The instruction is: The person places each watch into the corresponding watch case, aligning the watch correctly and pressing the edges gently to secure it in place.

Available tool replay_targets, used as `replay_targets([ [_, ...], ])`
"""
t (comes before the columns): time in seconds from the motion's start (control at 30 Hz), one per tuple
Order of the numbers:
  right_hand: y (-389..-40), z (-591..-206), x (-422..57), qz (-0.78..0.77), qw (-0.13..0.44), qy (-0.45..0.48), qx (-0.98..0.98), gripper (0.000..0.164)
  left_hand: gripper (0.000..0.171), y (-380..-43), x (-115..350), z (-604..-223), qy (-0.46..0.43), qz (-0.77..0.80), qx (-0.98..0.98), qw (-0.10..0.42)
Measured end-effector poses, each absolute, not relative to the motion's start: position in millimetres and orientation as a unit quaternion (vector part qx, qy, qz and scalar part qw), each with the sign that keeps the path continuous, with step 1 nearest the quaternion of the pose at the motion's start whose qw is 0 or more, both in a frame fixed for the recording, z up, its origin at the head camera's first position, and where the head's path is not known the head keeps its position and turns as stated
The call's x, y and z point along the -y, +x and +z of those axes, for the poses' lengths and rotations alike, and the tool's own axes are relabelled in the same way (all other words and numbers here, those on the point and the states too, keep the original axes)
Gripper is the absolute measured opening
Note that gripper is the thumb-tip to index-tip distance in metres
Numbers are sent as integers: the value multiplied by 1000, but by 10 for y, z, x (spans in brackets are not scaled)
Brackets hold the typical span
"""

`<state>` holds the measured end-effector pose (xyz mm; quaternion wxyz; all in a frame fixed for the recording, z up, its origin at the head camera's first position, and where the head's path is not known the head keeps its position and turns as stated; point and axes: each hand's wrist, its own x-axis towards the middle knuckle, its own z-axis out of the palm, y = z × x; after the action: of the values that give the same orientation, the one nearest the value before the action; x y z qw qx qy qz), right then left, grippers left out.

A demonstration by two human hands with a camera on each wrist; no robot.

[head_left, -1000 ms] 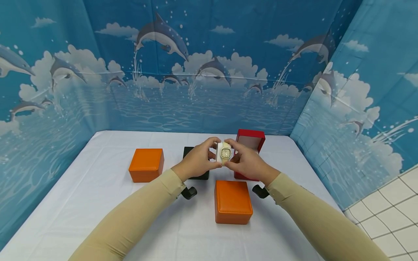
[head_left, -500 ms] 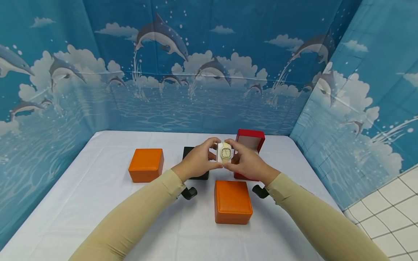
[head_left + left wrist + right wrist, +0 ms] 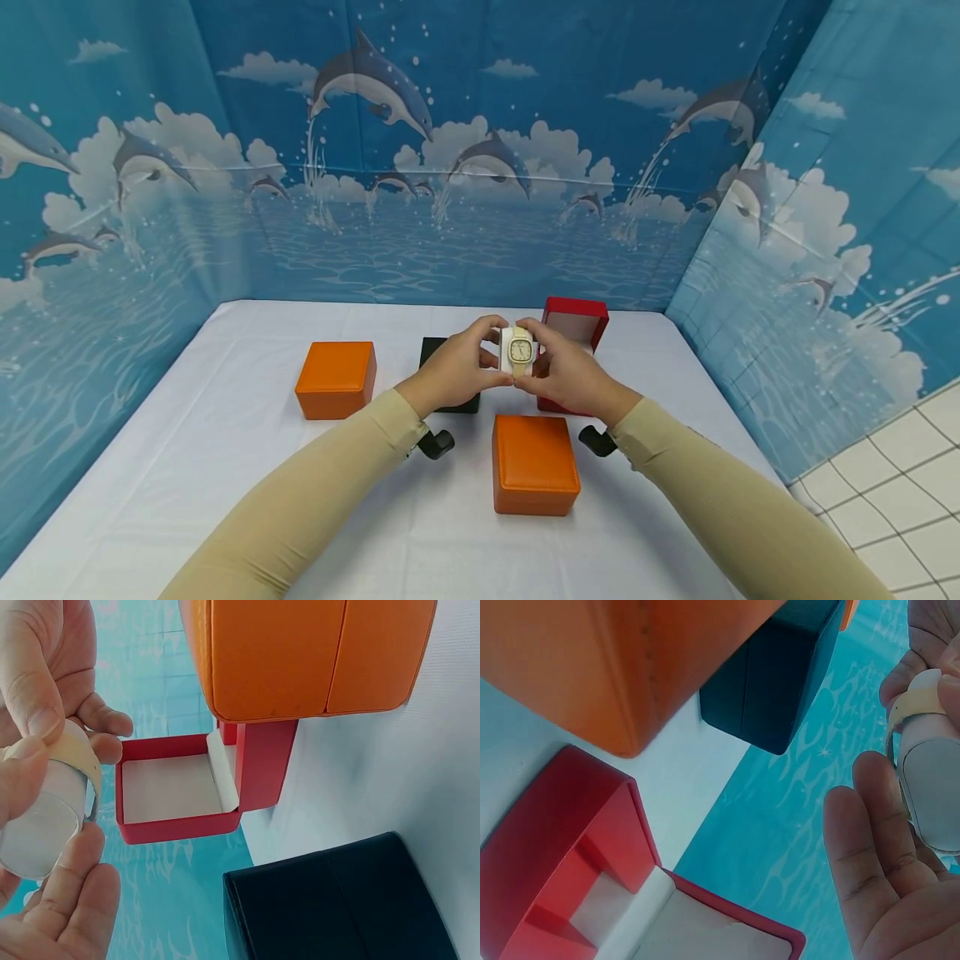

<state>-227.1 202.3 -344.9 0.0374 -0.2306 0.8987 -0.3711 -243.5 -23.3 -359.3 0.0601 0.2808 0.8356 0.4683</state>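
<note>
Both hands hold a cream-strapped wristwatch wrapped round a white cushion, up above the table. My left hand pinches its left side between thumb and fingers. On the other side my right hand does the same, and the thumbs nearly meet below the dial. The square dial faces the head camera. Both wrist views show the cushion's flat round end and the strap. Behind the right hand stands a red box, its lid up; the right wrist view shows its inside.
An orange box with its lid down sits nearest, below the hands. Another orange box stands at the left. A dark box is partly covered by the left hand. White cloth covers the table; a dolphin-print curtain hangs behind.
The watch and its cushion have turned slightly, so the dial faces the head camera more squarely, and shifted a little right. Both hands keep their grip; the boxes have not moved.
</note>
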Motion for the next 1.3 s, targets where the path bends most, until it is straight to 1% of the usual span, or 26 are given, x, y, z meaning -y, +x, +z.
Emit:
replay_targets([
  [0.27,-2272,-3448,-2031,-368,30,-239,-898,87,78,-2452,227,-3592,282,463,-838,60],
  [0.67,-2277,-3446,-2030,-359,28,-243,-901,78,78,-2453,214,-3591,281,451,-845,61],
  [0.93,-2256,-3442,-2031,-357,19,-245,-901,81,79,-2443,213,-3590,276,453,-845,62],
  [1.3,-2265,-3447,-2029,-357,21,-235,-904,81,78,-2441,203,-3575,273,452,-847,67],
])
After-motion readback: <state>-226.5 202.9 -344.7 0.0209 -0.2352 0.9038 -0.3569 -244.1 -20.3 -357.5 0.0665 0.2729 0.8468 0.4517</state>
